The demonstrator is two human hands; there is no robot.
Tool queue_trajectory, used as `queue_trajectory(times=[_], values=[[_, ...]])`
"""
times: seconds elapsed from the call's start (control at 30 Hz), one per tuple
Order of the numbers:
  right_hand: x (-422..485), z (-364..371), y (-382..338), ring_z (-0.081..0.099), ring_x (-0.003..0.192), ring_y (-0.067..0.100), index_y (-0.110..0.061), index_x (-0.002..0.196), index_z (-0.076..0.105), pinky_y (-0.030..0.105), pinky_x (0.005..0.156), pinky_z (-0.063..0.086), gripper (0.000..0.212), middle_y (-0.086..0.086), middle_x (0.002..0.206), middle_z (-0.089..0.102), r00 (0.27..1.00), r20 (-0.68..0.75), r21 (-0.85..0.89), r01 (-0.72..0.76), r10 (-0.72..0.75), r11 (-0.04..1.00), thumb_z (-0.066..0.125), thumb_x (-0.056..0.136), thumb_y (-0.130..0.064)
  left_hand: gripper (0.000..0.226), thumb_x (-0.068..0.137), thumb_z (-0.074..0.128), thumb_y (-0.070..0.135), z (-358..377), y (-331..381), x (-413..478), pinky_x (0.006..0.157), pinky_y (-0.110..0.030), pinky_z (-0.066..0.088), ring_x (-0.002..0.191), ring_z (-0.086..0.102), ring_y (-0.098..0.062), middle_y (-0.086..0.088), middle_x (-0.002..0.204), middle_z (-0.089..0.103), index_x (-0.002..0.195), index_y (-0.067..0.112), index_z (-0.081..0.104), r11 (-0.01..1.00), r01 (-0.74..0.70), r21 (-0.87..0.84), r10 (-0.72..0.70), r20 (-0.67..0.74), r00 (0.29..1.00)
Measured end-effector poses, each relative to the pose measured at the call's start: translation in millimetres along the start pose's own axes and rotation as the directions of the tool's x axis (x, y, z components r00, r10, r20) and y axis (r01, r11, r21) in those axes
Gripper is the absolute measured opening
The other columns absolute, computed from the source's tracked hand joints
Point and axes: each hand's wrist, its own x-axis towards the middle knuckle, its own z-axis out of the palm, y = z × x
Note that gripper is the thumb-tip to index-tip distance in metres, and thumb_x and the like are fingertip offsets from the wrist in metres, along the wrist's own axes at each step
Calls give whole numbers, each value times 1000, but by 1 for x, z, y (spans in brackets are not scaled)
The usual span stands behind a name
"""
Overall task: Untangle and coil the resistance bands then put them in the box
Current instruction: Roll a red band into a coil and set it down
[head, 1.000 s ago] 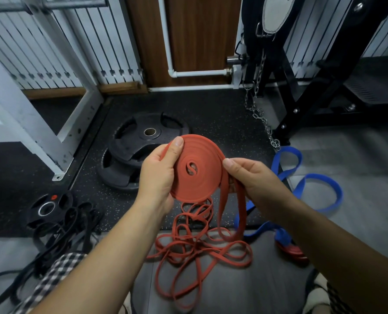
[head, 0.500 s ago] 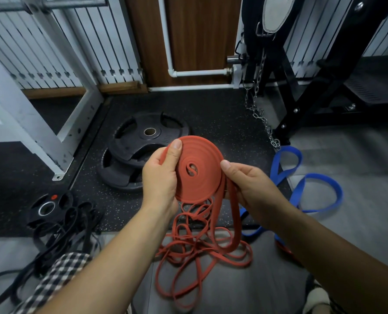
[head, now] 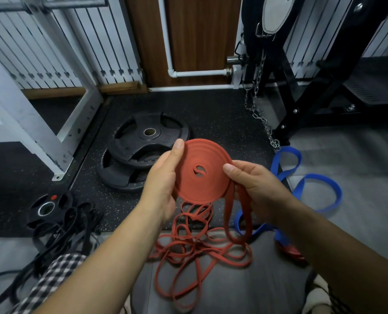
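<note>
- Two large frames stand beyond the red coil: a white frame up and to its left, a black rack up and to its right.
- A dark speckled mat covers the floor behind the coil.
- Stacked black weight plates lie flat on the mat, just left of the coil and partly hidden by it.
- A blue band lies in open loops on the floor to the right of the coil.
- The loose red band sprawls in tangled loops on a grey surface directly below the coil, and one strand runs up to join it.
- A heap of black bands lies low and well to the left of the coil.
- The coil itself, a flat red spiral with a small gap at its centre, is held in the air between both hands.
- The left hand grips the coil's left side, thumb pressed on its face near the top edge and fingers behind.
- The right hand sets its thumb on the coil's right edge, and its fingers curl round the strand hanging there.
- A small black plate sits by the black heap, far left of the coil.
- A chain hangs from the rack, above and right of the coil.
</note>
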Motion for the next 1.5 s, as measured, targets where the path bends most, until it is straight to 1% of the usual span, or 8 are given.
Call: queue_trajectory(times=[0.13,0.3,0.47,0.73,0.93,1.1,1.3,1.5], values=[[-2,-6,-2,66,76,20,-9,97,65,35,75,56,18,12,85,70,996,78,-207,-35,52,978,47,93,-11,13,80,67,37,-13,9,7,75,-27,43,83,58,-12,-4,89,66,85,26,65,895,-232,382,181,163,970],[-6,-2,-6,58,87,28,-6,103,61,42,84,50,16,20,95,63,981,180,-369,1,71,929,49,92,-9,26,63,66,45,-16,13,2,54,-22,39,57,50,-7,2,65,58,67,20,65,782,-239,576,2,381,925],[-7,-3,-9,61,77,18,-9,99,61,22,68,53,15,10,85,64,973,220,-380,22,67,925,48,93,-10,29,60,67,44,-16,10,3,54,-23,42,56,52,-10,2,62,61,69,17,67,824,-195,532,-15,364,931],[-2,-8,-8,63,70,14,-14,94,64,25,66,54,11,0,75,67,993,121,-307,39,-1,951,54,89,-14,28,82,65,28,-12,4,6,49,-22,39,47,46,-11,0,54,52,59,16,57,943,-98,318,56,140,989],[-1,-7,-6,66,64,10,-11,91,65,26,66,57,19,1,70,69,999,46,-210,16,-7,978,48,93,-19,22,85,62,26,-10,4,8,53,-24,50,50,56,-13,-2,56,62,71,9,61,991,-69,116,65,34,997],[-2,-5,-5,66,77,17,-10,99,64,31,69,58,19,9,88,69,999,42,-127,-27,33,991,52,89,-21,22,86,62,26,-8,5,6,50,-21,51,48,58,-11,0,53,63,71,10,60,993,-91,74,91,2,996],[-2,-8,-4,66,75,17,-11,93,65,31,70,57,15,7,82,70,999,17,-173,-23,27,985,56,86,-21,15,87,59,27,-10,2,4,57,-23,52,60,61,-11,-1,68,67,79,15,66,985,-104,136,98,52,994],[-2,-12,-4,67,67,12,-12,89,67,27,66,58,14,1,73,71,998,46,-210,-39,50,977,57,85,-21,21,93,50,21,-14,4,5,79,-30,49,82,61,-9,5,89,69,87,25,70,887,-272,374,205,209,956]])
